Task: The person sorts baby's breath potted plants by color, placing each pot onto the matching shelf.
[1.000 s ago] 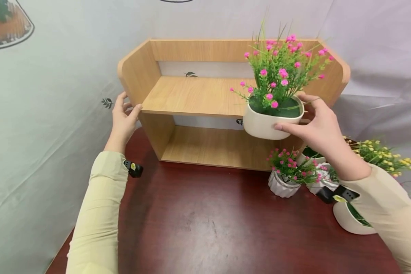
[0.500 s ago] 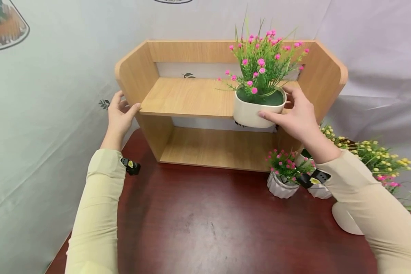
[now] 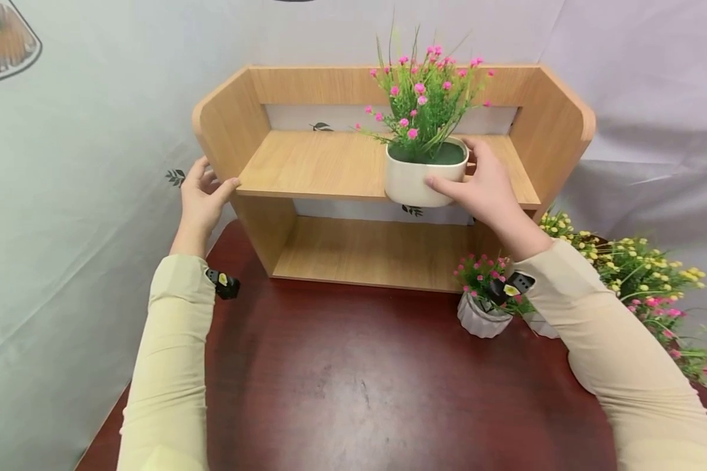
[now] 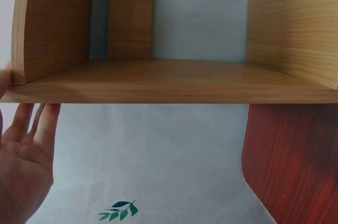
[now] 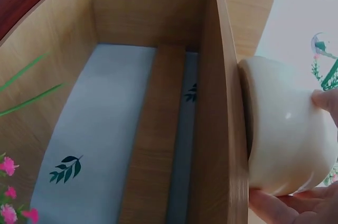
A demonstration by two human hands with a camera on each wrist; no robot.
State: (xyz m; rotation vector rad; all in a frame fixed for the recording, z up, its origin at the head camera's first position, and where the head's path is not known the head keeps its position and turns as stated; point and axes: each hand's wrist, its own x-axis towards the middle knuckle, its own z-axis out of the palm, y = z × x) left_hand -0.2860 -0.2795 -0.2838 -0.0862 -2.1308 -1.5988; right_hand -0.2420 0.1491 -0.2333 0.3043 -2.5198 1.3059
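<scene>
A two-tier wooden desk shelf (image 3: 318,160) stands against the wall. My left hand (image 3: 200,206) grips its left side panel, thumb at the front edge of the upper board and fingers round the outer face. In the left wrist view, that hand (image 4: 26,160) shows beside the board's end. My right hand (image 3: 491,190) holds a cream oval flowerpot (image 3: 415,183) by its right end, thumb on the front. Grass and pink artificial flowers (image 3: 421,98) rise from it. The upright pot overlaps the upper board's front edge; in the right wrist view the pot (image 5: 288,123) is right at the board.
Right of the shelf, a ribbed white pot with pink flowers (image 3: 484,317) stands on the dark red table (image 3: 342,379). Behind my right sleeve are yellow-flowered plants (image 3: 642,261) and more pink flowers (image 3: 671,327). A pale cloth wall (image 3: 94,163) borders the left.
My right hand has carried the flowerpot leftward and slightly up in the head view, to the upper board's front edge. My left hand keeps its hold on the shelf.
</scene>
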